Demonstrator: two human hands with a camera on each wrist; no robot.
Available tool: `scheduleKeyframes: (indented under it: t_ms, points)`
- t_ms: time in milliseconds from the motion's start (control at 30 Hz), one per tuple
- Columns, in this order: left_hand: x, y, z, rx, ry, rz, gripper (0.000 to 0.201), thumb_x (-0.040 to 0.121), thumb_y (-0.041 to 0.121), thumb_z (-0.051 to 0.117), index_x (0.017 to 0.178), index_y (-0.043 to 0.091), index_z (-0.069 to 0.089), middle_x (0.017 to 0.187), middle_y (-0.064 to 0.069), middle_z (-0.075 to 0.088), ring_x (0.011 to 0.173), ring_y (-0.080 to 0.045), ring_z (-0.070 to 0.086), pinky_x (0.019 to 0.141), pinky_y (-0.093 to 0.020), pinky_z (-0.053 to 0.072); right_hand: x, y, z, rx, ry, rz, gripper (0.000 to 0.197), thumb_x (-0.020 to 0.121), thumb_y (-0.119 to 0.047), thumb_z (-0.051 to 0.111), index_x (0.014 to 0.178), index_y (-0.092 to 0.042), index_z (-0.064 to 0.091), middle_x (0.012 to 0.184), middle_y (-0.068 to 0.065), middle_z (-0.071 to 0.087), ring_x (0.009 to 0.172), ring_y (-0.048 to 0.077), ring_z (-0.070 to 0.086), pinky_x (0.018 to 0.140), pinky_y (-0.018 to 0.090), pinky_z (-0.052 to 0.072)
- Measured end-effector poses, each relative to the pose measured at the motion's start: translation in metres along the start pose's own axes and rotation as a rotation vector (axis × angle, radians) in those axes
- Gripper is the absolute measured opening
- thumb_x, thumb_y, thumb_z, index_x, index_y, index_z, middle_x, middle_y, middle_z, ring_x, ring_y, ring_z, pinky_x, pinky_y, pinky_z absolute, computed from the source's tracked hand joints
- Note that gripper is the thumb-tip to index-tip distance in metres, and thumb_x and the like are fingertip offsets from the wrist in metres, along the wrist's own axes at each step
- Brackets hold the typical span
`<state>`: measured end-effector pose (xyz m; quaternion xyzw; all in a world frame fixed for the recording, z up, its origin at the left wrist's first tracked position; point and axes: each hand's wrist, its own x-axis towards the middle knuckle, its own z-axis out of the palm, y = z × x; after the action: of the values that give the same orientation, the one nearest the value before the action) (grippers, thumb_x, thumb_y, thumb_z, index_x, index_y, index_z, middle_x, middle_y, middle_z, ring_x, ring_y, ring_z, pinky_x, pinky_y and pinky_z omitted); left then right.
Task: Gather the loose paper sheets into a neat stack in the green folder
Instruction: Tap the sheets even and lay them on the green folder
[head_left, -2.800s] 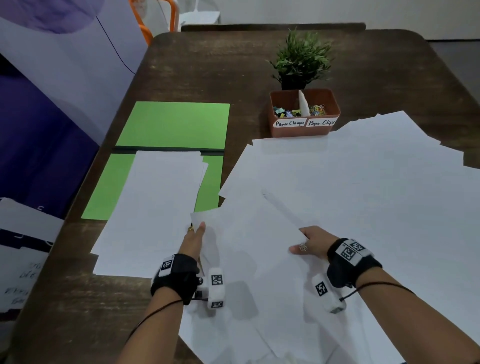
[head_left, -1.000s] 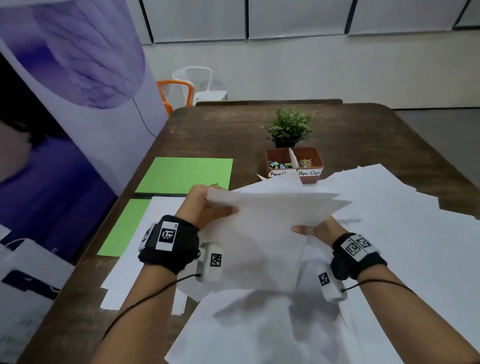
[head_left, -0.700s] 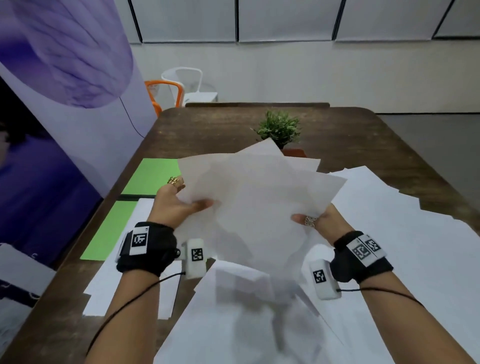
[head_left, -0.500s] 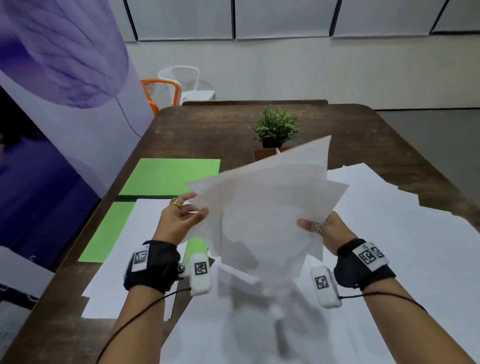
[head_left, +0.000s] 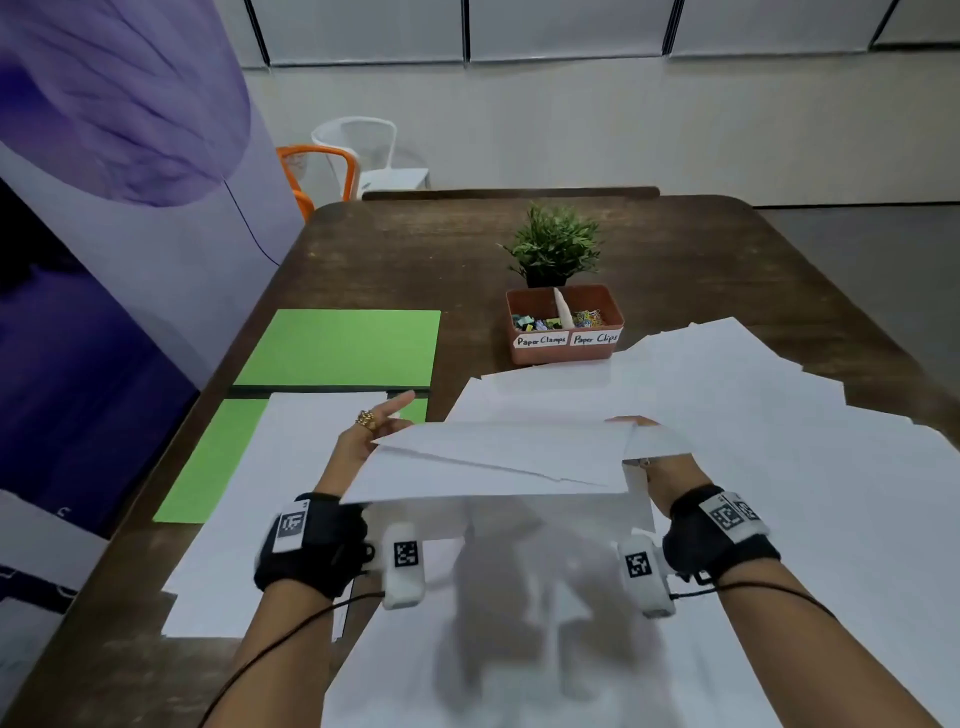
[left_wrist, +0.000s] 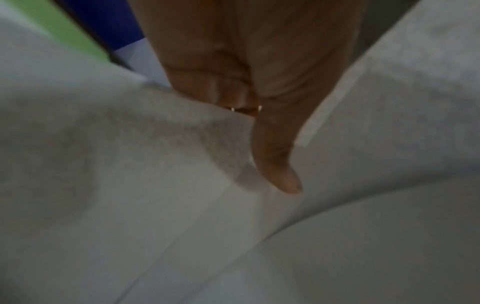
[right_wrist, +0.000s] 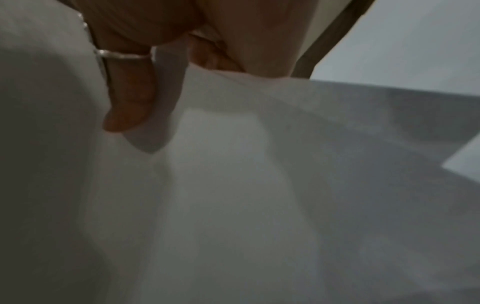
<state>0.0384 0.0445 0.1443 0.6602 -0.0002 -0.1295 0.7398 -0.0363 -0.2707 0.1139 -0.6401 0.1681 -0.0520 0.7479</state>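
A bundle of white paper sheets (head_left: 493, 462) hangs nearly flat above the table, held between both hands. My left hand (head_left: 363, 441) pinches its left edge, thumb (left_wrist: 275, 164) on top and index finger sticking out. My right hand (head_left: 667, 475) pinches the right edge, with the ringed thumb (right_wrist: 127, 102) on the paper. The green folder (head_left: 337, 348) lies open at the left. Its near half (head_left: 208, 457) carries a stack of white sheets (head_left: 291, 493). More loose sheets (head_left: 753, 441) cover the table at right and under my hands.
A brown box (head_left: 566, 332) labelled for paper clamps and clips stands behind the loose sheets, with a small potted plant (head_left: 556, 249) behind it. A purple banner (head_left: 104, 208) runs along the table's left edge. Chairs (head_left: 332, 166) stand beyond the far corner.
Both hands picked up the bundle from the table and raised it upright. It has now tipped down to nearly flat and sits lower, still held at both edges.
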Motion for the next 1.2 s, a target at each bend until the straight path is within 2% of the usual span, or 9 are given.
scheduleKeyframes:
  t_ms: [100, 200, 300, 367, 500, 667, 833, 967, 1200]
  points:
    - [-0.006, -0.004, 0.010, 0.289, -0.012, 0.061, 0.034, 0.082, -0.009, 0.060, 0.111, 0.008, 0.060, 0.093, 0.011, 0.067, 0.080, 0.012, 0.060, 0.079, -0.013, 0.042, 0.001, 0.001, 0.006, 0.030, 0.051, 0.027, 0.018, 0.077, 0.007, 0.058, 0.081, -0.010, 0.059, 0.056, -0.008, 0.067, 0.057, 0.000, 0.063, 0.054, 0.014, 0.051]
    - [-0.007, 0.002, 0.014, 0.444, 0.076, 0.142, 0.026, 0.085, -0.008, 0.057, 0.102, 0.010, 0.065, 0.093, -0.004, 0.063, 0.089, -0.008, 0.064, 0.068, -0.009, 0.042, 0.000, -0.017, 0.011, 0.051, 0.132, 0.088, 0.045, 0.093, 0.015, 0.029, 0.075, -0.023, 0.045, 0.032, -0.015, 0.051, 0.036, -0.008, 0.052, 0.038, 0.006, 0.039]
    - [0.002, 0.003, 0.006, 0.468, 0.145, 0.191, 0.016, 0.081, 0.012, 0.071, 0.073, 0.026, 0.072, 0.058, 0.019, 0.058, 0.061, 0.001, 0.058, 0.055, -0.013, 0.038, 0.005, -0.019, 0.005, 0.039, 0.059, -0.047, 0.023, 0.082, 0.013, 0.053, 0.087, -0.008, 0.059, 0.056, -0.007, 0.068, 0.055, -0.002, 0.063, 0.053, 0.011, 0.049]
    - [0.012, 0.001, 0.002, 0.442, 0.174, 0.220, 0.031, 0.080, 0.008, 0.072, 0.053, 0.023, 0.065, 0.034, 0.015, 0.047, 0.037, 0.002, 0.043, 0.044, -0.013, 0.033, 0.004, -0.017, 0.001, 0.041, -0.019, -0.095, 0.028, 0.068, -0.006, 0.070, 0.096, -0.011, 0.063, 0.081, -0.006, 0.074, 0.075, 0.008, 0.069, 0.067, 0.019, 0.054]
    - [0.013, 0.001, 0.008, 0.248, 0.180, 0.150, 0.028, 0.083, 0.010, 0.066, 0.056, 0.015, 0.065, 0.040, 0.013, 0.056, 0.037, 0.004, 0.046, 0.043, -0.013, 0.039, 0.008, 0.010, -0.007, 0.000, -0.062, 0.062, 0.067, 0.051, -0.045, 0.086, 0.105, -0.011, 0.064, 0.097, 0.000, 0.073, 0.086, 0.012, 0.069, 0.072, 0.020, 0.054]
    - [0.022, -0.028, 0.002, 0.347, 0.199, 0.050, 0.036, 0.087, 0.024, 0.063, 0.060, 0.012, 0.042, 0.042, 0.009, 0.038, 0.036, -0.003, 0.034, 0.035, -0.012, 0.024, 0.011, 0.049, -0.010, -0.189, 0.052, 0.190, 0.030, 0.083, -0.016, 0.067, 0.105, 0.004, 0.061, 0.083, 0.010, 0.057, 0.067, 0.017, 0.053, 0.054, 0.015, 0.044]
    - [0.018, -0.088, -0.010, 0.513, 0.091, -0.148, 0.010, 0.084, 0.013, 0.068, 0.087, 0.014, 0.058, 0.087, -0.003, 0.064, 0.088, -0.016, 0.058, 0.074, -0.019, 0.042, 0.009, 0.093, -0.014, -0.418, 0.228, 0.266, 0.025, 0.091, -0.020, 0.060, 0.103, 0.002, 0.061, 0.097, 0.011, 0.063, 0.088, 0.020, 0.057, 0.079, 0.023, 0.044]
    - [0.009, -0.143, -0.015, 0.782, -0.079, -0.377, 0.034, 0.083, 0.019, 0.070, 0.111, 0.003, 0.060, 0.110, -0.011, 0.065, 0.104, -0.025, 0.061, 0.081, -0.024, 0.043, -0.003, 0.125, -0.010, -0.423, 0.164, 0.473, 0.035, 0.085, -0.018, 0.068, 0.111, 0.003, 0.060, 0.111, 0.012, 0.063, 0.099, 0.026, 0.059, 0.093, 0.035, 0.047]
    - [0.004, -0.161, -0.005, 0.835, -0.033, -0.527, 0.059, 0.095, 0.038, 0.045, 0.132, -0.007, 0.039, 0.137, -0.020, 0.047, 0.126, -0.030, 0.046, 0.104, -0.034, 0.036, -0.013, 0.131, 0.006, -0.666, -0.082, 0.418, 0.040, 0.081, -0.009, 0.070, 0.118, -0.003, 0.056, 0.115, 0.009, 0.061, 0.105, 0.025, 0.058, 0.082, 0.025, 0.042]
